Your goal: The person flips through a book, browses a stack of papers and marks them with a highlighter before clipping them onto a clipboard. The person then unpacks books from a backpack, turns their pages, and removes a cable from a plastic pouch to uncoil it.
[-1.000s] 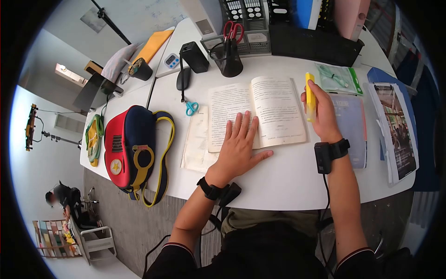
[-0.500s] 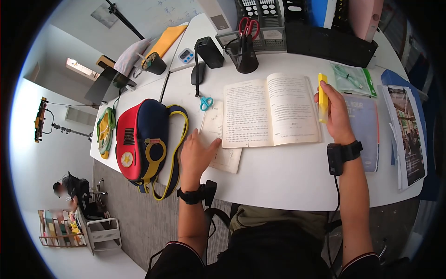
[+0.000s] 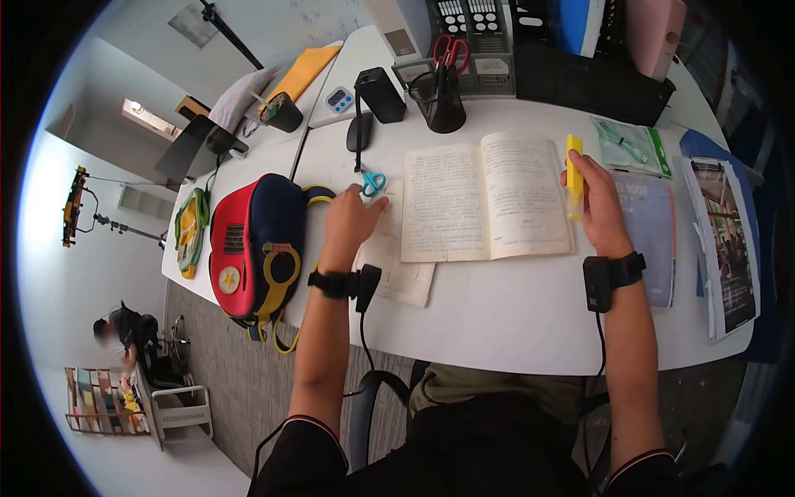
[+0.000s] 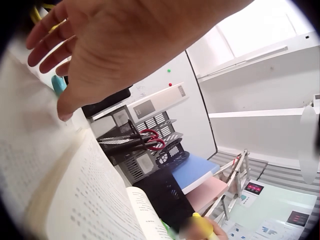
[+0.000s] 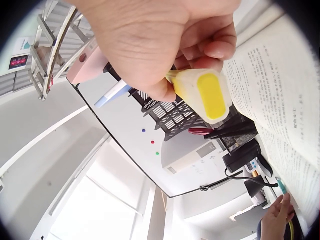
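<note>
In the head view my left hand is at the left of the open book, over a loose printed sheet or second book. Its fingertips are right by the teal handles of a small pair of scissors. The left wrist view shows the fingers extended, with a bit of teal behind them. My right hand grips a yellow highlighter upright at the book's right edge. Up close in the right wrist view, the highlighter's pale end sticks out between thumb and fingers.
A red and navy backpack lies left. Behind the book stand a black pen holder with red scissors and a file rack. At right are a bagged cable, a purple-grey notebook and a clipboard.
My left hand has lifted off the open book, swung left, then reached forward to the teal scissors. The right hand still holds the highlighter. The head view has shifted slightly.
</note>
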{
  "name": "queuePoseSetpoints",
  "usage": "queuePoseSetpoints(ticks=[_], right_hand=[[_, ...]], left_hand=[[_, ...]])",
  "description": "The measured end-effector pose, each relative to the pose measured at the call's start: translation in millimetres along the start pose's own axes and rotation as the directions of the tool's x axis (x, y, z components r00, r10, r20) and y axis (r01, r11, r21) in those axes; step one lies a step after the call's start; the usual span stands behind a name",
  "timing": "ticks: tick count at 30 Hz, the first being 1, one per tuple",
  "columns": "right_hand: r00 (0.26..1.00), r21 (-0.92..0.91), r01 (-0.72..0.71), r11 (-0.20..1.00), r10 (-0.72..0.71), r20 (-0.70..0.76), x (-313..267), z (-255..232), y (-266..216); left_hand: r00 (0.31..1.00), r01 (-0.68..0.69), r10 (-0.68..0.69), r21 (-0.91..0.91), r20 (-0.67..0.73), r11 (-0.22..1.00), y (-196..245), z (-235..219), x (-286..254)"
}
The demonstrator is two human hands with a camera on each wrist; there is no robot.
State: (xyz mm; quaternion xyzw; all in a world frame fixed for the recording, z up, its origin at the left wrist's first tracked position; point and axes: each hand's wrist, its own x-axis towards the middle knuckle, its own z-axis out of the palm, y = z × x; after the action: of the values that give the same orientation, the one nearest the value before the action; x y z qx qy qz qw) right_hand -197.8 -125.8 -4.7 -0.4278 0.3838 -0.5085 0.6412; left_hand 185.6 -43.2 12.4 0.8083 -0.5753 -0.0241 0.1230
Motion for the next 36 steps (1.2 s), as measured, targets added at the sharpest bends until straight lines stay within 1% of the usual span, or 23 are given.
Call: queuePoseSetpoints(ticks=[1, 3, 4, 6, 7, 9, 10, 13, 15, 17, 19, 20, 22, 23, 25, 27, 29, 30, 31, 33, 34, 35, 36], right_hand=[[1.0, 0.006, -0.004, 1.0, 0.004, -0.003, -1.3, 1.9, -1.2], [1.0, 0.016, -0.004, 1.0, 0.004, -0.01, -3.0, 4.2, -3.5], [1.0, 0.016, -0.016, 1.0, 0.016, -0.002, -3.8, 4.6, -4.6], [1.0, 0.019, -0.027, 0.999, 0.027, 0.0, -4.1, 3.6, -4.9], [1.0, 0.015, -0.027, 1.0, 0.027, 0.014, -3.3, 2.5, -4.3], [0.999, 0.018, -0.028, 0.999, 0.028, 0.017, -3.8, 1.3, -4.1], [1.0, 0.001, -0.021, 1.0, 0.021, 0.019, -5.2, 2.4, -5.4], [1.0, -0.018, -0.02, 1.0, 0.02, 0.017, -7.3, 4.2, -7.3], [1.0, -0.021, -0.021, 1.0, 0.021, 0.015, -6.9, 3.3, -7.3], [0.999, -0.052, -0.031, 0.998, 0.032, 0.022, -6.0, 1.7, -6.9], [1.0, -0.046, -0.025, 0.999, 0.025, 0.009, -6.1, 2.8, -6.5], [1.0, -0.044, -0.021, 0.999, 0.021, 0.003, -6.8, 3.9, -6.0], [0.999, -0.008, -0.049, 0.999, 0.049, 0.006, -7.6, 4.9, -7.6], [0.997, 0.024, -0.069, 0.997, 0.069, 0.02, -7.1, 4.1, -8.7], [0.997, 0.017, -0.08, 0.997, 0.08, 0.014, -4.8, 1.3, -6.8], [0.996, 0.007, -0.094, 0.996, 0.093, 0.015, -4.4, 1.0, -5.9], [0.996, 0.003, -0.082, 0.997, 0.082, 0.021, -5.2, 1.5, -6.6], [0.996, -0.004, -0.089, 0.996, 0.089, 0.016, -5.2, 1.3, -6.1], [0.997, 0.005, -0.077, 0.997, 0.077, 0.023, -4.8, 0.8, -5.3], [0.997, 0.001, -0.069, 0.998, 0.069, 0.031, -3.9, -0.6, -4.8], [0.997, 0.004, -0.065, 0.998, 0.064, 0.036, -3.4, -1.5, -4.5], [0.997, 0.007, -0.06, 0.998, 0.059, 0.041, -3.1, -2.0, -4.3], [0.997, -0.006, -0.063, 0.998, 0.063, 0.041, -2.8, -1.9, -3.9]], left_hand=[[1.0, -0.005, 0.005, 0.0, -0.002, 1.0, 3.7, -1.1, 7.6], [0.997, 0.074, -0.076, 0.078, 0.015, 0.994, 11.1, -3.4, 20.4], [0.997, 0.069, -0.07, 0.08, 0.014, 0.994, 10.6, -2.0, 26.6], [0.995, 0.067, -0.076, 0.117, 0.071, 0.991, 3.2, 3.9, 37.0], [0.995, 0.06, -0.069, 0.12, 0.073, 0.991, 0.1, 4.2, 39.9], [0.992, -0.058, 0.053, 0.039, 0.116, 0.998, -7.1, 3.9, 44.9], [0.991, -0.068, 0.062, 0.045, 0.122, 0.997, -8.9, 3.5, 46.1], [0.987, -0.132, 0.13, 0.016, 0.091, 0.991, -17.4, 4.5, 47.5], [0.988, -0.151, 0.148, 0.071, 0.053, 0.986, -25.1, 6.8, 50.8], [0.985, -0.165, 0.16, 0.085, 0.064, 0.983, -30.9, 8.0, 53.4], [0.99, -0.14, 0.141, 0.16, 0.006, 0.977, -35.6, 8.2, 53.0], [0.989, -0.147, 0.146, 0.163, 0.015, 0.976, -36.7, 8.3, 52.6], [0.989, -0.025, 0.054, 0.203, -0.139, 0.979, -35.7, 11.6, 51.8], [0.978, -0.08, 0.115, 0.195, -0.173, 0.977, -35.5, 12.1, 50.2], [0.974, -0.092, 0.125, 0.176, -0.187, 0.98, -22.1, 8.1, 41.1], [0.974, -0.113, 0.137, 0.141, -0.178, 0.984, -2.1, 1.8, 28.2], [0.975, -0.188, 0.172, -0.108, -0.144, 0.976, 14.9, -1.3, 16.0], [0.979, -0.202, 0.186, -0.243, -0.088, 0.949, 22.3, -2.4, 11.6], [0.98, -0.197, 0.182, -0.252, -0.081, 0.947, 32.1, -3.9, 5.9], [0.966, -0.24, 0.258, -0.444, -0.021, 0.863, 55.7, -6.4, -6.7], [0.958, -0.246, 0.286, -0.502, 0.003, 0.829, 66.8, -5.8, -13.5], [0.965, -0.197, 0.262, -0.572, 0.031, 0.796, 82.4, -5.0, -24.2], [0.955, -0.21, 0.293, -0.591, 0.047, 0.778, 96.2, -2.6, -35.4]])
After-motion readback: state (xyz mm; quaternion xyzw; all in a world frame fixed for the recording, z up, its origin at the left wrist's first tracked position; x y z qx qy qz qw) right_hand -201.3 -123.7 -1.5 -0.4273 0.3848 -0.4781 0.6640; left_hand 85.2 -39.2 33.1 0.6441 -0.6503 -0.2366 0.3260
